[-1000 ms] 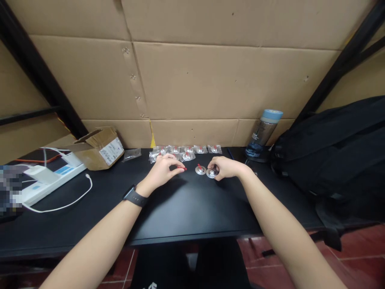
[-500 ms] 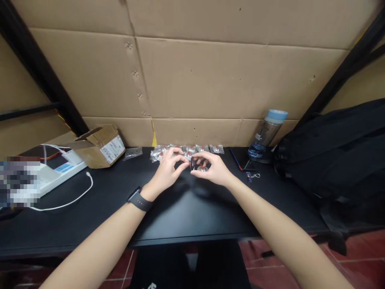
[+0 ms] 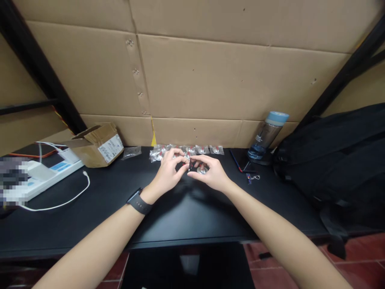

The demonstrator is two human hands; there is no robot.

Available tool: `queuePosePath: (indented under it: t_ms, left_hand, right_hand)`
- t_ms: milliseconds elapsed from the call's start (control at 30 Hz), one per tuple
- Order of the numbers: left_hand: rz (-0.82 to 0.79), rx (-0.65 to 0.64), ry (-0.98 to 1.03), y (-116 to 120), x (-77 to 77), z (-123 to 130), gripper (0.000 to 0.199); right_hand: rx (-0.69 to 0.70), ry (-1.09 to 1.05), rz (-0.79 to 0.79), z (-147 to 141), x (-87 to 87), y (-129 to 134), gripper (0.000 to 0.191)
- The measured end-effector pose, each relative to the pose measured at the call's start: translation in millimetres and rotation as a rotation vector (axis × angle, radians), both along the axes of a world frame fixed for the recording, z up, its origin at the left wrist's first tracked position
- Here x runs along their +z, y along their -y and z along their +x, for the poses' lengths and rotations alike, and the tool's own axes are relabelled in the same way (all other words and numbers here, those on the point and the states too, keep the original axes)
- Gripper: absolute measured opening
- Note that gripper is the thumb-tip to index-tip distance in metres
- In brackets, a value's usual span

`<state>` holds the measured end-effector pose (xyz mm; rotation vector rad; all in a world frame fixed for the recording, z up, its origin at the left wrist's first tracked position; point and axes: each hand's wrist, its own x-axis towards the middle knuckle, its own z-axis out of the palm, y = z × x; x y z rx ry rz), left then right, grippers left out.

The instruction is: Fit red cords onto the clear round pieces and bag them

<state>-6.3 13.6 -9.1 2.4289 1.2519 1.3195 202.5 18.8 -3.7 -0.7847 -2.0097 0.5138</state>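
Observation:
My left hand (image 3: 171,168), with a dark watch on its wrist, pinches thumb and index at the left side of a small dark disc (image 3: 190,165), where a bit of red shows. Thumb and fingers of my right hand (image 3: 212,171) close on the same disc, which stands on edge between the hands. Its exact kind cannot be made out. Under my right hand's fingers lies a shiny silver disc (image 3: 202,171) with a red middle, partly hidden. Behind the hands, several similar silver discs in clear bags (image 3: 202,149) lie in rows, some covered by my fingers.
An open cardboard box (image 3: 104,146), a crumpled clear bag (image 3: 131,152) and a white power strip (image 3: 49,182) with a cable are on the left. To the right stand a blue-lidded bottle (image 3: 267,134) and a black backpack (image 3: 337,164), near a phone (image 3: 243,162) and a keychain (image 3: 252,178).
The dark disc has turned slightly between my fingers and shifted a little left. Both hands keep their grip. The whole view has tilted slightly.

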Motion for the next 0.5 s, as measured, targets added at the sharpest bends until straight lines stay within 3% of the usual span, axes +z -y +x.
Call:
queuePosePath:
  t_ms: [167, 333, 500]
  left_hand:
    - [0.053, 0.007, 0.016, 1, -0.7, 3, 0.008]
    - [0.038, 0.037, 0.002, 3, -1.5, 6, 0.008]
    - [0.019, 0.047, -0.010, 3, -1.6, 7, 0.008]
  right_hand:
    - [-0.048, -0.004, -0.016, -3, -4.8, -1, 0.052]
    - [-0.098, 0.100, -0.139, 2, 0.9, -3, 0.050]
    - [-0.016, 0.142, -0.177, 10, 8.4, -9, 0.036]
